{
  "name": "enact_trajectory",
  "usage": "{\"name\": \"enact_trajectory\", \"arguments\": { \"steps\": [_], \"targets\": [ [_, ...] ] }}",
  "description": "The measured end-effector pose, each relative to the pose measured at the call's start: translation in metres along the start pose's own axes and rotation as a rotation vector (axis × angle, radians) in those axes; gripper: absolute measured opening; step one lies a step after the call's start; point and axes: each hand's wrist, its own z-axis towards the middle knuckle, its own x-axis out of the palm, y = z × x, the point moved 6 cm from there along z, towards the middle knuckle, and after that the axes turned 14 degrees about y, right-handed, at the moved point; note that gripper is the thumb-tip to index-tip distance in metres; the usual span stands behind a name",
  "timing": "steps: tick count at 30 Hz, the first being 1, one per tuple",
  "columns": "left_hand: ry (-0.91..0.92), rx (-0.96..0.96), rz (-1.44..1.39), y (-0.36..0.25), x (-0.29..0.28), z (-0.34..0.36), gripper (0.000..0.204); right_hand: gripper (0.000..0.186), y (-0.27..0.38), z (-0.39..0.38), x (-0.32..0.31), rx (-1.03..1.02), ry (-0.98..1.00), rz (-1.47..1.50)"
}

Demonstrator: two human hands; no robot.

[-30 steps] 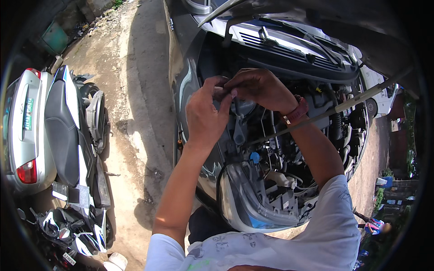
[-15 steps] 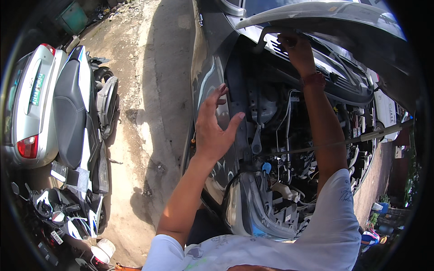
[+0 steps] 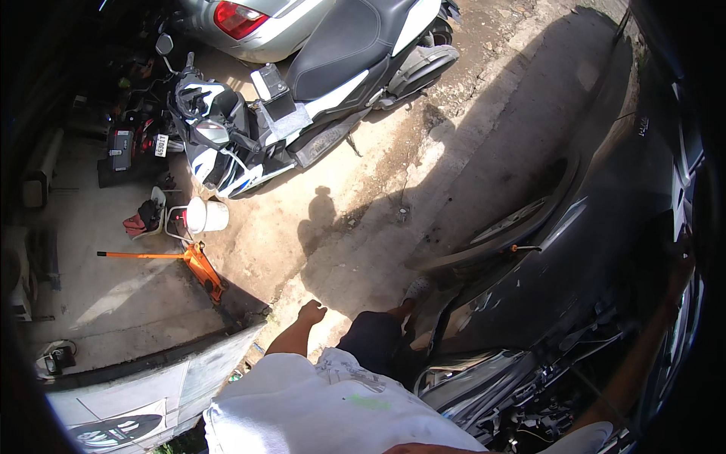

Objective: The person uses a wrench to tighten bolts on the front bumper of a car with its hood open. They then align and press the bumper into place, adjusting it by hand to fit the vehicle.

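My left hand (image 3: 311,311) hangs low beside my white shirt, over the sunlit ground. Its fingers are loosely bent, with the thumb a little apart, and nothing shows in it. Far to the right, my right arm (image 3: 628,378) reaches over the engine bay (image 3: 541,412) of a dark car (image 3: 560,272). The right hand (image 3: 682,265) is in deep shade at the picture's edge, near the base of the windshield. Its fingers are too dark to make out, and so is anything they may touch.
An orange floor jack (image 3: 203,274) stands left, near a white bucket (image 3: 206,216) and a small chair (image 3: 157,212). Beyond are a parked scooter (image 3: 336,45) and a silver car (image 3: 276,34). A pale printed panel (image 3: 151,393) fills the lower left. The dark car's front wheel (image 3: 508,221) is turned outward.
My view has swung left and down, away from the engine bay. The left hand has dropped from beside the fender to my side. My right arm still reaches over the car.
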Motion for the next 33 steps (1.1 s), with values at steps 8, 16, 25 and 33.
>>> {"name": "enact_trajectory", "arguments": {
  "steps": [8,16,25,33],
  "targets": [
    [0.089,0.345,-0.065,-0.059,0.030,-0.018,0.055,0.035,-0.029,0.010,0.010,-0.132,-0.100,-0.285],
    [0.033,0.922,-0.276,-0.197,-0.004,-0.098,0.048,0.049,0.130,-0.226,-0.096,-0.170,-0.029,-0.993],
    [0.137,0.912,-0.301,-0.154,0.076,-0.174,0.043,0.046,0.297,-0.588,-0.131,0.290,-0.194,0.249],
    [0.335,1.077,-0.594,-0.126,0.183,-0.250,0.068,0.042,0.341,-0.806,-0.131,0.432,-0.385,0.516]
  ]
}}
